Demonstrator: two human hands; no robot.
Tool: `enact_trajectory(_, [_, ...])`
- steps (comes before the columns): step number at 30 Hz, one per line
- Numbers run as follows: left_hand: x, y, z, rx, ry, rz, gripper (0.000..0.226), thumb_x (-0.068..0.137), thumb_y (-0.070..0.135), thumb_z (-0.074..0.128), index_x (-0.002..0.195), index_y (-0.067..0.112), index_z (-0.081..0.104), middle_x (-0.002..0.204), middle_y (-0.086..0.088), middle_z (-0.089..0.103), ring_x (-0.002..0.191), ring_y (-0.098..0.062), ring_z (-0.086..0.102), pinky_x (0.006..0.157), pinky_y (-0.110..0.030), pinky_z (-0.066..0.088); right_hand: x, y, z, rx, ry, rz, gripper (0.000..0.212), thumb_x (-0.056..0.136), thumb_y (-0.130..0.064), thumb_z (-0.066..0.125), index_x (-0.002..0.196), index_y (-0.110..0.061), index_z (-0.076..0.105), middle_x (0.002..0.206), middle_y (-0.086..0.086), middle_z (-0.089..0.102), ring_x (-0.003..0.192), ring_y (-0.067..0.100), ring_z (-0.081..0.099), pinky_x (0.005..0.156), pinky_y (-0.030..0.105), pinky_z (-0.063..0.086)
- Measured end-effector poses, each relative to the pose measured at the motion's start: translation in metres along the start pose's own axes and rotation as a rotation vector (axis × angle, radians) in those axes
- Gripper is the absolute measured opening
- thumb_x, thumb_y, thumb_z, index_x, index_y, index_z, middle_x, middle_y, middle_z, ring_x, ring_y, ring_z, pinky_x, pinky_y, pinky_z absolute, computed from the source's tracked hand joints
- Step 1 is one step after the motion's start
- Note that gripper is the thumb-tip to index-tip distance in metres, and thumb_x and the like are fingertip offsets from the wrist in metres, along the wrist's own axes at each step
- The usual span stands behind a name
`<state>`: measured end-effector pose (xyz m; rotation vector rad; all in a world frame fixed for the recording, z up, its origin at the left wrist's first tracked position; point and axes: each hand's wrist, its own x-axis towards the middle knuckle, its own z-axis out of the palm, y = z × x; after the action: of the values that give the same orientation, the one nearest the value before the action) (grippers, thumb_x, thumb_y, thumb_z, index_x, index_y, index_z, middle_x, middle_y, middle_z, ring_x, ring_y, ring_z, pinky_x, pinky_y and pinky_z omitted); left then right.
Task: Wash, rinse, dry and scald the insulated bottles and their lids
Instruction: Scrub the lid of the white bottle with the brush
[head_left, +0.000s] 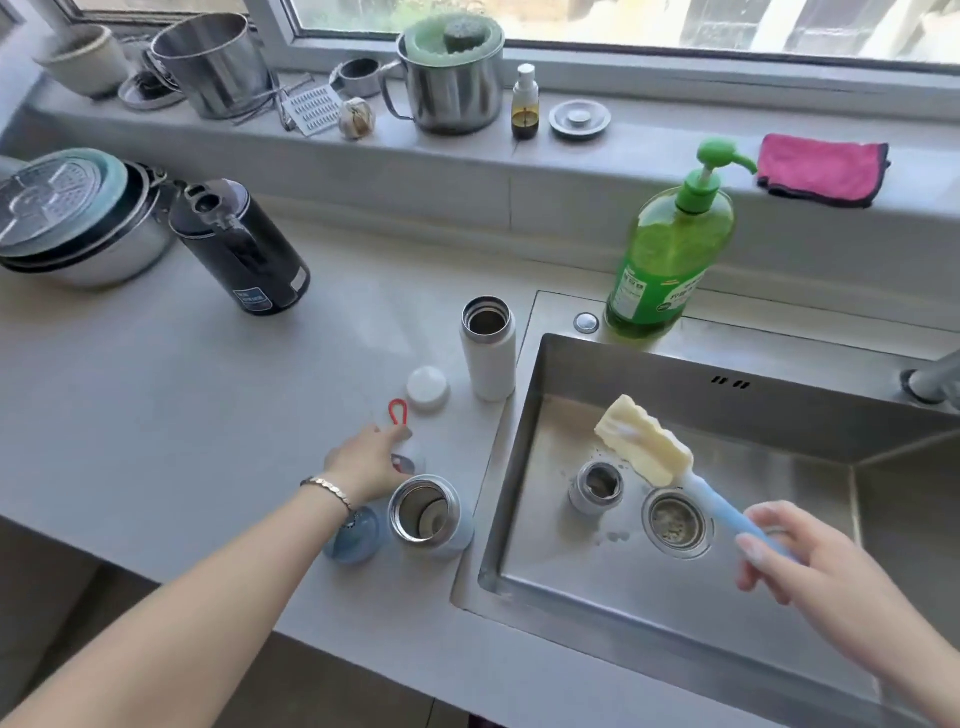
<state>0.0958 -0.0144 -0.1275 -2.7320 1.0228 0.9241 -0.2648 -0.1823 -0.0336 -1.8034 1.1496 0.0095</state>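
Right fingers (754, 548) around brush handle (721, 513)

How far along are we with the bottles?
Done: white bottle, blue bottle and the steel bottle in the sink stand uncapped. In hand: right hand holds the sponge brush over the sink; left hand rests on the looped lid. Left: apparently all washing, rinsing, drying, scalding.

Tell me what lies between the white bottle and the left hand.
Head view: a white lid and a red loop lie between the white bottle and left hand.
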Motion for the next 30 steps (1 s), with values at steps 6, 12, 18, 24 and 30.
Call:
enact_trajectory(6, [-0.004,0.001,-0.011,-0.230,0.164,0.005,0.057,0.073,0.036,0.065,0.127,0.032,0.048,0.117,-0.005,0.056,0.106,-0.024,0.055,0.082,-0.029,0.043,0.001,-0.008,0.006,0.030,-0.005,0.017,0.022,0.091,-0.014,0.055,0.102,-0.032,0.058,0.063,0.000,0.066,0.047,0.004,0.041,0.055,0.015,0.036])
enact_trajectory(12, [-0.082,0.063,-0.084,-0.935,0.327,0.217,0.052,0.063,0.023,0.084,0.103,0.042,0.056,0.096,0.009,0.061,0.075,-0.009,0.063,0.069,-0.021,0.050,-0.011,-0.008,-0.004,0.106,-0.053,-0.006,0.026,0.092,-0.002,0.048,0.098,-0.027,0.052,0.077,-0.002,0.070,0.052,0.007,0.045,0.058,0.020,0.038])
enact_trajectory(18, [-0.120,0.152,-0.056,-1.423,-0.096,0.204,0.051,0.051,0.020,0.067,0.099,0.029,0.052,0.084,-0.004,0.056,0.058,-0.012,0.060,0.052,-0.026,0.053,-0.026,-0.005,-0.024,0.362,0.001,-0.002,0.020,0.073,-0.004,0.048,0.092,-0.010,0.044,0.083,0.003,0.071,0.050,0.012,0.041,0.051,0.022,0.036])
enact_trajectory(24, [-0.130,0.221,0.006,-1.597,-0.477,0.132,0.054,0.059,0.036,0.071,0.110,0.025,0.055,0.083,-0.001,0.062,0.062,-0.015,0.060,0.054,-0.026,0.049,-0.059,0.037,-0.046,0.226,-0.060,-0.013,0.030,0.092,-0.043,0.046,0.110,-0.066,0.039,0.060,-0.002,0.060,0.053,0.007,0.040,0.058,0.019,0.037])
enact_trajectory(30, [-0.141,0.275,0.045,-1.514,-0.456,0.136,0.044,0.073,0.033,0.063,0.115,0.020,0.058,0.091,-0.004,0.063,0.069,-0.018,0.062,0.065,-0.030,0.054,-0.065,0.069,-0.056,0.148,0.012,-0.071,0.031,0.094,-0.009,0.048,0.103,-0.038,0.054,0.087,-0.013,0.068,0.051,0.003,0.048,0.054,0.018,0.039])
